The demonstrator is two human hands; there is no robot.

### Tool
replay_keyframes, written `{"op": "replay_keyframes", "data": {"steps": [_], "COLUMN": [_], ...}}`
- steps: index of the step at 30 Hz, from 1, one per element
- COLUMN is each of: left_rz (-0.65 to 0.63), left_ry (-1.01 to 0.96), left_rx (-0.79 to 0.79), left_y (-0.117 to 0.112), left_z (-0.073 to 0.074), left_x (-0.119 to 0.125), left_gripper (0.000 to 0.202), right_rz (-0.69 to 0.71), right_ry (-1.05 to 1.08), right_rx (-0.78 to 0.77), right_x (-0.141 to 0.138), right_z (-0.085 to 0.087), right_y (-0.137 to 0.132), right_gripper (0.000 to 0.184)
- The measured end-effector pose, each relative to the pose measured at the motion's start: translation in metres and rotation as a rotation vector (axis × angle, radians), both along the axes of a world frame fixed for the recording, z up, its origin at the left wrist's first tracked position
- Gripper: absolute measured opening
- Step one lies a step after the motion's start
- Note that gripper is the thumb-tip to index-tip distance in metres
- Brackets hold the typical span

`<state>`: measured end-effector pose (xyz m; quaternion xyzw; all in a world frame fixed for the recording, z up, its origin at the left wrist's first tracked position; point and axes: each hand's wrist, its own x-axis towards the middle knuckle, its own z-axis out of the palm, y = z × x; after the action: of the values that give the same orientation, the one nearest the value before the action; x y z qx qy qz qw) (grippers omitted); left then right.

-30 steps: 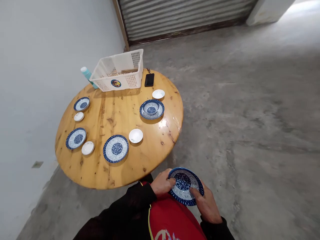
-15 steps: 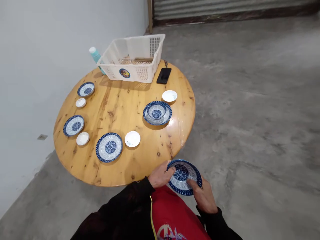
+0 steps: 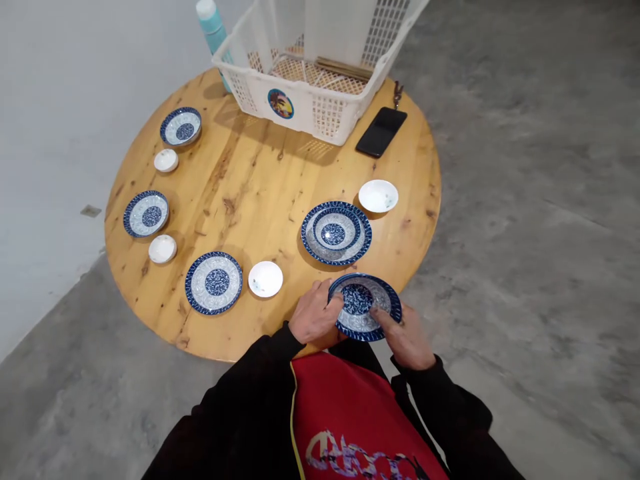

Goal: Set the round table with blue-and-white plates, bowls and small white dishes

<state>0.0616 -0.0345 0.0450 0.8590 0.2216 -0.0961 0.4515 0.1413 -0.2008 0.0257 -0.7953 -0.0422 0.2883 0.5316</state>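
Observation:
A blue-and-white patterned plate (image 3: 357, 319) is held between my two hands, over the near right edge of the round wooden table (image 3: 265, 233). My left hand (image 3: 316, 312) grips its left rim, thumb on top. On the right rim, my right hand (image 3: 406, 335) is closed with the thumb reaching over the inner face; its other fingers are hidden underneath. Just beyond lies a larger blue-and-white plate (image 3: 316, 248) with a smaller blue-rimmed bowl (image 3: 336, 230) on it. A white bowl (image 3: 379, 196) stands behind these, and another white bowl (image 3: 265, 279) sits left of my left hand.
More blue-rimmed dishes (image 3: 214, 283) and small white bowls (image 3: 163, 249) line the table's left side. At the back stand a white plastic basket (image 3: 300, 110) holding thin sticks and a light-blue bottle (image 3: 213, 30). A black phone (image 3: 381, 132) lies right of the basket.
My view has moved closer over the table. Both hands have carried the held plate forward, from in front of my body to the table edge, close to the larger plate.

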Motion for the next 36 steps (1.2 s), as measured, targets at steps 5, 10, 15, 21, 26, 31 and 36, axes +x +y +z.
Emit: {"op": "replay_keyframes", "data": {"steps": [5, 10, 15, 21, 26, 31, 36], "left_rz": [0.218, 0.404, 0.523, 0.582, 0.592, 0.553, 0.498], "left_ry": [-0.083, -0.049, 0.069, 0.182, 0.264, 0.353, 0.369], "left_rx": [-0.045, 0.049, 0.149, 0.200, 0.274, 0.312, 0.336], "left_y": [0.014, 0.026, 0.037, 0.039, 0.037, 0.042, 0.043], "left_z": [0.007, 0.010, 0.007, 0.003, 0.009, 0.012, 0.007], "left_x": [0.036, 0.071, 0.100, 0.115, 0.114, 0.114, 0.116], "left_gripper": [0.038, 0.034, 0.031, 0.031, 0.031, 0.033, 0.036], "right_rz": [0.184, 0.365, 0.504, 0.620, 0.621, 0.684, 0.750], "right_ry": [-0.214, -0.433, -0.548, -0.588, -0.603, -0.585, -0.618], "right_rx": [0.039, -0.013, -0.065, -0.190, -0.195, -0.220, -0.357], "right_x": [0.055, 0.115, 0.157, 0.179, 0.177, 0.175, 0.175], "right_z": [0.016, 0.002, -0.014, -0.028, -0.040, -0.047, -0.039], "right_y": [0.022, 0.051, 0.083, 0.101, 0.104, 0.108, 0.109], "right_gripper": [0.036, 0.032, 0.022, 0.018, 0.030, 0.034, 0.038]}}
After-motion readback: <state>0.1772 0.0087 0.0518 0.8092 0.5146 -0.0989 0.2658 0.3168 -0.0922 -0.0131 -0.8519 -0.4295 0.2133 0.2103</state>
